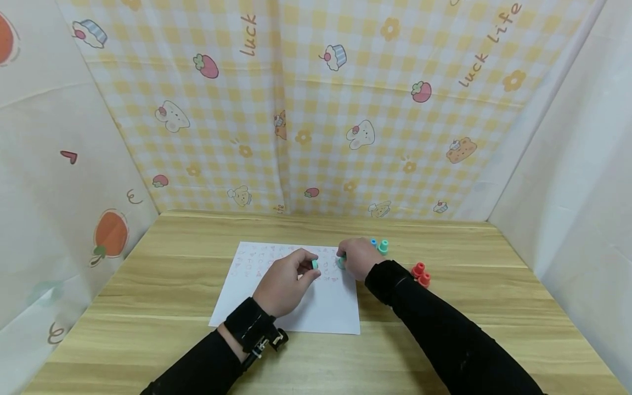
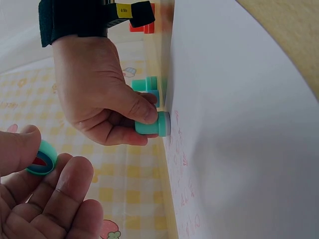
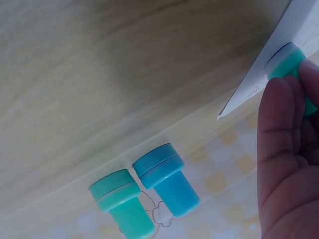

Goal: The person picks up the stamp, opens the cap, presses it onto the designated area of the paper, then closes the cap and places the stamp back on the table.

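Green stamp (image 3: 287, 63) partly behind right hand (image 3: 285, 154)

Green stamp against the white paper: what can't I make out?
Underside of the cylindrical green plastic stamp: left wrist view, hidden against the white paper sheet.
Faint red marks: head view, too small.
Stamp's handle: head view, mostly behind right hand.
Sheet's remainder: right wrist view, cut by right edge.

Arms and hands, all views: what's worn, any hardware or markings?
Left hand and right hand: bare, no gloves. Long black sleeves on both arms. Wide black band on the left wrist, with a small black device; right wrist's device shows a yellow label.
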`<state>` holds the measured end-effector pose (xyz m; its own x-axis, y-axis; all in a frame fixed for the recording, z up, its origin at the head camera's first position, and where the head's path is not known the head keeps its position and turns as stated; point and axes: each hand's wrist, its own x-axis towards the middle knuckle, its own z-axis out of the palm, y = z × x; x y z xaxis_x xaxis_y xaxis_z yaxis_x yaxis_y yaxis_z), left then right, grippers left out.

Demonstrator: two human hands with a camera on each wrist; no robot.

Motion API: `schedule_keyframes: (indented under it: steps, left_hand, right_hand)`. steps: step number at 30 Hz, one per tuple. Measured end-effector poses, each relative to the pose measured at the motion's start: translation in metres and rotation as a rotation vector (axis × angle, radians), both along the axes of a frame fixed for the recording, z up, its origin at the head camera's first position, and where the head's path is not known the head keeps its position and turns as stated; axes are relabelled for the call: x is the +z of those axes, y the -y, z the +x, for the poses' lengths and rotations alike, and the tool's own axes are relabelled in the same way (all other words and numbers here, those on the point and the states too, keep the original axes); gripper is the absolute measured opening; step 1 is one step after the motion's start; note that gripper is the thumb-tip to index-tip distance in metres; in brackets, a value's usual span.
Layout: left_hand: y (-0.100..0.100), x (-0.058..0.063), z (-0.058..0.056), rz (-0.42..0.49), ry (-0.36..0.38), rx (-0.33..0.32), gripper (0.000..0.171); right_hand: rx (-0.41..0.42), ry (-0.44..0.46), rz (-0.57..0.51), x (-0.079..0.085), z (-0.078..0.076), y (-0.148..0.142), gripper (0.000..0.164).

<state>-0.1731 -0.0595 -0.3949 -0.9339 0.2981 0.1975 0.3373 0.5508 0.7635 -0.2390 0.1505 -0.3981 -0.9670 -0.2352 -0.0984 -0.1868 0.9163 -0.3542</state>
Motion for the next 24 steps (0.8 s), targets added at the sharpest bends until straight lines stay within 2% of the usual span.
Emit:
schedule_keyframes:
  steps: [24]
  left_hand:
    - [-0.001,-0.0002,-0.0004,-0.007,0.016,0.008,0.028]
  right_hand:
    - [-0.003,0.011,-0.012,-0.0012,0.0006,-0.0018,0.019]
